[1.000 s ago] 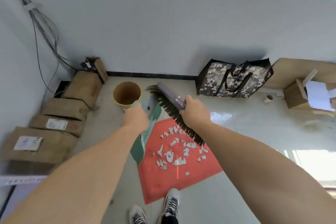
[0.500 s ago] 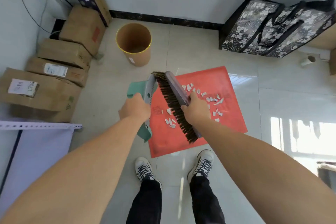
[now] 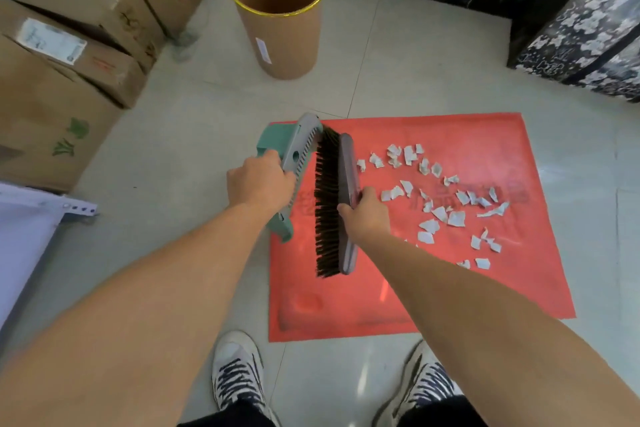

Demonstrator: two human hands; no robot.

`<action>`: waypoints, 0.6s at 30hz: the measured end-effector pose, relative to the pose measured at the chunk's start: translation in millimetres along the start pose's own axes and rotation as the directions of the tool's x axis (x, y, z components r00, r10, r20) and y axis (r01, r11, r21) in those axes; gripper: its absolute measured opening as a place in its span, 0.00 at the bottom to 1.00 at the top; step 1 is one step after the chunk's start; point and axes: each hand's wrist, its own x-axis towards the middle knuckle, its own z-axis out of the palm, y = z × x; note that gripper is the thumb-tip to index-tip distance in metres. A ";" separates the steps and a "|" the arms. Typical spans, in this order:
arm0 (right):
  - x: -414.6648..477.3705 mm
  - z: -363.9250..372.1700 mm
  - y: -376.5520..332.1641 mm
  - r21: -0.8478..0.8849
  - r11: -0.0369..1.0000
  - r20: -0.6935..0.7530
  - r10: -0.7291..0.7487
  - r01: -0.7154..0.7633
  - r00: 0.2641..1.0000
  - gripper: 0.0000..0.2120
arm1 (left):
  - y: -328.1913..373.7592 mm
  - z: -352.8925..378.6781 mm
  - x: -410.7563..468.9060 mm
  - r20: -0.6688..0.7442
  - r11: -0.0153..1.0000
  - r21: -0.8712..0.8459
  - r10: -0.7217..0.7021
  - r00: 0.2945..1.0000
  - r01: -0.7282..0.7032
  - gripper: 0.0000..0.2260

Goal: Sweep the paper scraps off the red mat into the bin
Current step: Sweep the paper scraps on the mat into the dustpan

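My left hand [image 3: 259, 180] grips the green-and-grey dustpan [image 3: 298, 149] over the left edge of the red mat [image 3: 450, 288]. My right hand [image 3: 367, 215] holds the brush [image 3: 334, 201] just beside it at its 3 o'clock, bristles facing the pan. The paper scraps [image 3: 446, 198] lie scattered on the mat at 3 o'clock from the brush. The bin [image 3: 280, 10] stands upright on the floor at 12 o'clock, apart from the mat. Cardboard boxes [image 3: 69, 62] sit at 10 o'clock, a patterned bag [image 3: 581, 35] at 2.

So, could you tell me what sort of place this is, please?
Probably a storeroom or back room: stacked cardboard boxes at the left, a bare tiled floor, and a large patterned storage bag at the right.
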 end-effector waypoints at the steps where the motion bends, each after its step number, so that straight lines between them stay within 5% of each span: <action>1: 15.2 14.4 8.0 0.019 1.000 -0.002 -0.014 0.015 1.000 0.11 | -5.9 14.2 9.9 -0.009 1.000 -0.012 -0.004 1.000 0.003 0.08; 13: 86.0 90.5 44.4 0.206 0.979 0.002 -0.001 0.000 1.000 0.17 | -34.2 69.4 49.5 -0.279 0.986 -0.169 -0.056 0.959 0.008 0.12; 18: 84.3 91.5 47.9 0.062 0.997 0.054 -0.053 0.050 0.997 0.17 | -27.3 76.5 52.4 -0.256 0.990 -0.143 -0.046 0.966 0.009 0.12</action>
